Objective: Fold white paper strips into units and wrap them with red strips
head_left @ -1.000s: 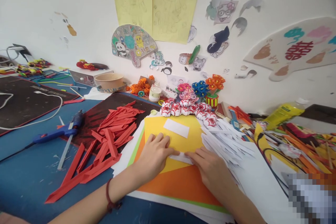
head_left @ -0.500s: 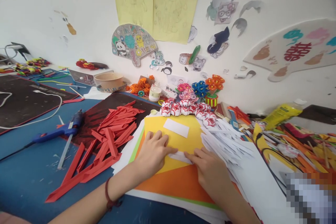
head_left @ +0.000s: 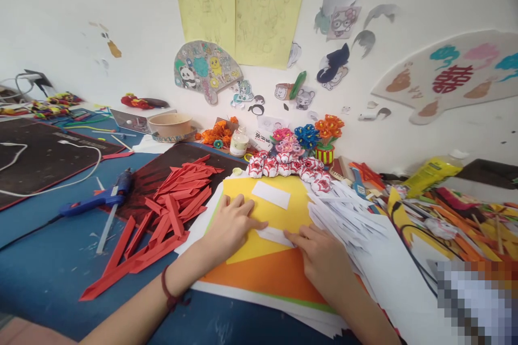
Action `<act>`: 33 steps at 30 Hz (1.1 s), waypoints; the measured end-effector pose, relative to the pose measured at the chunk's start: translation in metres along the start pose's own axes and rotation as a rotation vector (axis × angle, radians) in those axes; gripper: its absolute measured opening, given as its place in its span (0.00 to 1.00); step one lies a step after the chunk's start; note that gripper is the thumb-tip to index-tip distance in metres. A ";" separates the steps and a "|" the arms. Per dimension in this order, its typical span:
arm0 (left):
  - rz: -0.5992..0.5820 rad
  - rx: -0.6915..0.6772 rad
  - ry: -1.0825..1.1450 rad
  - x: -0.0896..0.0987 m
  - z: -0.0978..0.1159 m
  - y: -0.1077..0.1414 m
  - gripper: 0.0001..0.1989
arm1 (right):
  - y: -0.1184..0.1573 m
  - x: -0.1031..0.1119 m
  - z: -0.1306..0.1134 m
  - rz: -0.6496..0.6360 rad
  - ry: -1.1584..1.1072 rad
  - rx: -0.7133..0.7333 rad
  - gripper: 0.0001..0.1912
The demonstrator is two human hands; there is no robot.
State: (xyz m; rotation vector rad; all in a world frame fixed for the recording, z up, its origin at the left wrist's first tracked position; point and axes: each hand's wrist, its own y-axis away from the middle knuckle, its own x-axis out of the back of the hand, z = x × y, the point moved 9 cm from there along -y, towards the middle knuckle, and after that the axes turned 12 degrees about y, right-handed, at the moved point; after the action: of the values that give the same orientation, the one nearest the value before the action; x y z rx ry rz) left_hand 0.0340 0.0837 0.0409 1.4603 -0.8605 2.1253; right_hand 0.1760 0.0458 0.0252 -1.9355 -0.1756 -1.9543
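Note:
My left hand (head_left: 231, 223) rests on a yellow sheet (head_left: 238, 188), its index finger stretched toward the left end of a narrow white strip (head_left: 275, 236). My right hand (head_left: 319, 250) has its index fingertip on the strip's right end, the other fingers curled. Whether either hand pinches the strip is hard to tell. A flat white paper rectangle (head_left: 271, 195) lies above the strip on the yellow sheet. Orange paper (head_left: 267, 278) shows beneath the yellow one.
Folded red strips (head_left: 174, 210) are piled at left, beside a blue glue gun (head_left: 97, 198). White folded strips (head_left: 348, 221) lie at right. Behind stand red-and-white paper pieces (head_left: 283, 166), a small bottle (head_left: 239, 143) and a flower pot (head_left: 325, 154). A cable (head_left: 416, 264) runs at right.
My left index finger has lifted slightly from the strip's left end, showing more of it. My right hand stays at the right end. The view has shifted a little.

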 end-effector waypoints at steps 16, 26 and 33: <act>0.058 0.145 0.407 -0.012 -0.001 -0.013 0.05 | -0.005 0.004 0.015 0.129 -0.315 -0.214 0.04; 0.006 0.087 0.440 -0.008 -0.003 -0.014 0.02 | -0.011 0.005 0.015 0.127 -0.462 -0.168 0.03; 0.028 -0.122 0.324 0.001 0.019 -0.008 0.06 | -0.006 0.012 0.010 0.218 -0.392 -0.021 0.08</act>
State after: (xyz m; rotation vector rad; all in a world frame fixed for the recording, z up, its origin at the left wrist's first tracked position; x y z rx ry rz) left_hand 0.0520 0.0765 0.0484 1.0118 -0.8715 2.2060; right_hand 0.1835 0.0525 0.0384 -2.2301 -0.0453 -1.4331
